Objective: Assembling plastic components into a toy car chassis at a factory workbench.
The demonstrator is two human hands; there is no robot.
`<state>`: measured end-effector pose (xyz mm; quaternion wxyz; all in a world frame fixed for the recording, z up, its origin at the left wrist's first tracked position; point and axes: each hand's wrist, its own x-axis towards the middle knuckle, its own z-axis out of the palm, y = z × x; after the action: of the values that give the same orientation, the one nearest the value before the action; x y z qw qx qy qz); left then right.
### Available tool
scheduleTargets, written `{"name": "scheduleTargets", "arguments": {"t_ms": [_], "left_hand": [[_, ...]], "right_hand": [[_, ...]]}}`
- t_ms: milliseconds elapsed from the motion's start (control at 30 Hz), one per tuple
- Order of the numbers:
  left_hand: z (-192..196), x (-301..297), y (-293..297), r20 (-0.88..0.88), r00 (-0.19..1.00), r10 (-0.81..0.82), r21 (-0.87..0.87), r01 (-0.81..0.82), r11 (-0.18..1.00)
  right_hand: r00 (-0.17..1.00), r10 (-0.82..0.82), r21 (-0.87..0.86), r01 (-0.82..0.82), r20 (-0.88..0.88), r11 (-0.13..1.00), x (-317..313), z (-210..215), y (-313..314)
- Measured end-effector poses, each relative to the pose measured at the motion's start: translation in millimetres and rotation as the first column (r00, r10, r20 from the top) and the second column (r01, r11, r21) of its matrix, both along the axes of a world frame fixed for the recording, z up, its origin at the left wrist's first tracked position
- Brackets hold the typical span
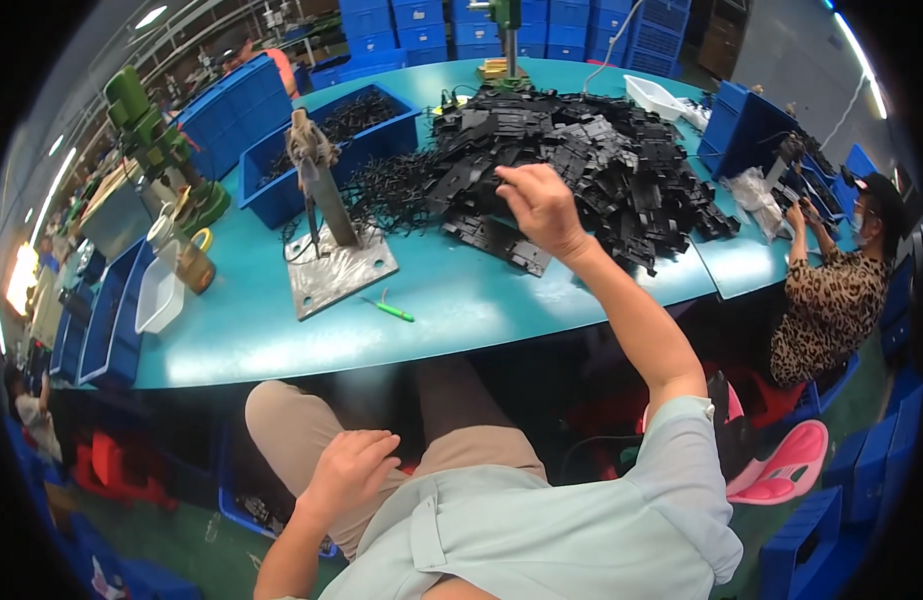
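Note:
My right hand (546, 210) is raised over the near side of a large heap of flat black plastic parts (621, 150), its fingers loosely bent and slightly apart, with nothing visible in them. Low over my lap, my left hand (353, 472) has its fingers half bent and seems to hold nothing. A metal post fixture (331, 200) with a wrapped top stands on a square steel plate (343, 272), left of the heap. Just in front of that plate lies a small green hand tool (393, 311). Thin black parts (386, 195) lie tangled between the post and the heap.
A blue bin (266, 205) of black parts sits behind the post. Green presses (146, 120) rise at the left and back. A white tray (159, 295) and a jar (193, 268) stand left. At right, a co-worker (841, 270) sits handling parts beside a blue crate (741, 130).

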<state>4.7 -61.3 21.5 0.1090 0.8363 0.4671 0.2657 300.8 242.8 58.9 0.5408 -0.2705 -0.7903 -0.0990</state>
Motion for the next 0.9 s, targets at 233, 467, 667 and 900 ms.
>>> {"name": "scheduleTargets", "arguments": {"t_ms": [233,467,667,900], "left_hand": [[-13.5,-3.6,4.1,0.028,1.000,-0.008,-0.006,0.009,1.000],[-20.0,-0.9,9.1,0.089,0.996,0.004,-0.015,-0.003,1.000],[-9.9,6.4,33.4,0.590,0.735,0.334,-0.394,-0.100,0.914],[10.5,14.7,72.7,0.808,0.209,0.551,-0.562,0.556,0.613]], "right_hand": [[0.963,-0.055,-0.210,-0.001,-0.264,0.978,8.5,9.2,-0.2],[0.691,-0.254,-0.580,-0.288,-0.677,0.762,12.0,20.6,2.8],[0.627,-0.268,-0.680,-0.642,-0.732,0.355,-16.5,16.2,-22.9],[0.763,-0.048,-0.764,-0.646,-0.645,0.001,-71.7,-31.0,-74.3]]}}
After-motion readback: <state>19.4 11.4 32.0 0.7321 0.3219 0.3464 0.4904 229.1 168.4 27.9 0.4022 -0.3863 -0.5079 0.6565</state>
